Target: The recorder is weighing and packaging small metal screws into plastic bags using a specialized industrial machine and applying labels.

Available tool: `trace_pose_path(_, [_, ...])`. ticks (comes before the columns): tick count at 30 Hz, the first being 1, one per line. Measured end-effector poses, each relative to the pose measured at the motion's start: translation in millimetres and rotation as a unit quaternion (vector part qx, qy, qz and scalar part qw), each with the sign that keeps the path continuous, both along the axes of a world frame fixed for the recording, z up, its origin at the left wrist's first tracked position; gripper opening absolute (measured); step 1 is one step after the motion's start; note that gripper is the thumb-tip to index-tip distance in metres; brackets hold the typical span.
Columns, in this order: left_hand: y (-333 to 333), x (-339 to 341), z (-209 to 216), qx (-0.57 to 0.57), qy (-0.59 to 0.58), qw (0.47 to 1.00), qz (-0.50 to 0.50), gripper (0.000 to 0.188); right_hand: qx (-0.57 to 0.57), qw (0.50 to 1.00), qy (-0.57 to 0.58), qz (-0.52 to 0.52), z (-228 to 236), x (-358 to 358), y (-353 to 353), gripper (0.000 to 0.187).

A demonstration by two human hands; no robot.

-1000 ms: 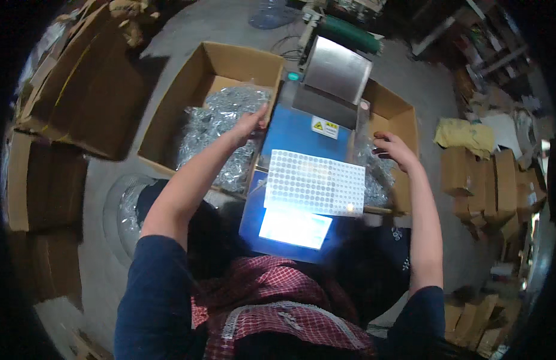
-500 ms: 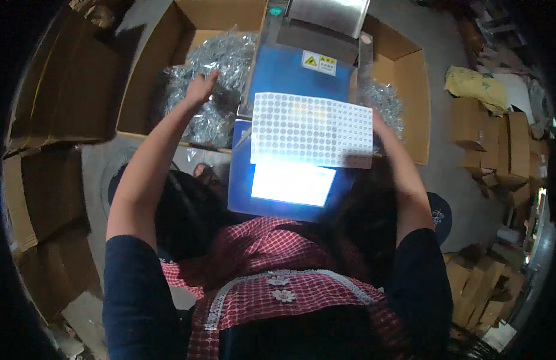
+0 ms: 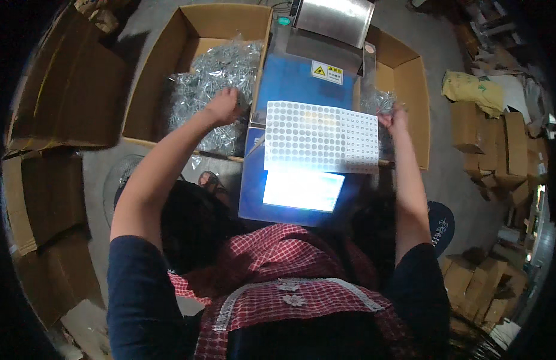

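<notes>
Clear plastic bags of small silvery metal parts (image 3: pixel 215 78) fill the open brown cardboard box (image 3: pixel 164 72) left of the blue sheet-metal machine (image 3: pixel 302 90). Left hand (image 3: pixel 223 107) sits on that pile at the box's right edge, fingers curled down into the bags; can't tell if it's clamped on one. Left arm stretched forward, elbow low. Right hand (image 3: pixel 393 115) is raised beside the machine's right side, fingers closed on a small clear bag of the same parts (image 3: pixel 380 99), above the second open cardboard box (image 3: pixel 410 78). White sheet of round stickers (image 3: pixel 321 137) lies flat on the machine top, between both hands. Lit white panel (image 3: pixel 303 191) just below it.
</notes>
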State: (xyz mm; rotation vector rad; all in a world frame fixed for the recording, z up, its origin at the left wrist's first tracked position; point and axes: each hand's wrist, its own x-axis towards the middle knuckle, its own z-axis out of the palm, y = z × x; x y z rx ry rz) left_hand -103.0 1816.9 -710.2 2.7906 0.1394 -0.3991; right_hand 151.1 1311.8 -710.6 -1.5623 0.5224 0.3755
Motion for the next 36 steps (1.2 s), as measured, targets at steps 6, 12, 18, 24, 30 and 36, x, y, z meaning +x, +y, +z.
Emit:
trace_pose_path(6, [-47, 31, 18, 0.149, 0.087, 0.981, -0.091, 0.129, 0.054, 0.986, -0.144, 0.072, 163, -25, -1, 0.036])
trace_pose_path(12, [-41, 29, -3, 0.195, 0.027, 0.98, -0.038, 0.103, -0.076, 0.973, -0.139, 0.168, 235, -107, -25, 0.035])
trace_pose_path(18, [-10, 28, -16, 0.055, -0.121, 0.991, -0.002, 0.052, -0.099, 0.97, -0.126, 0.185, 217, -114, -49, 0.036])
trace_pose_path(24, [10, 12, 28, -0.044, -0.194, 0.973, 0.12, 0.046, -0.082, 0.973, -0.121, 0.181, 210, -96, -37, 0.044])
trace_pose_path(30, [39, -4, 101, -0.616, -0.135, 0.681, 0.373, 0.035, -0.37, 0.887, -0.076, 0.265, 191, -82, -27, 0.059])
trace_pose_path(36, [43, -39, 165, -0.785, -0.041, 0.565, 0.25, 0.044, -0.216, 0.915, -0.166, 0.297, 217, -96, 11, 0.036])
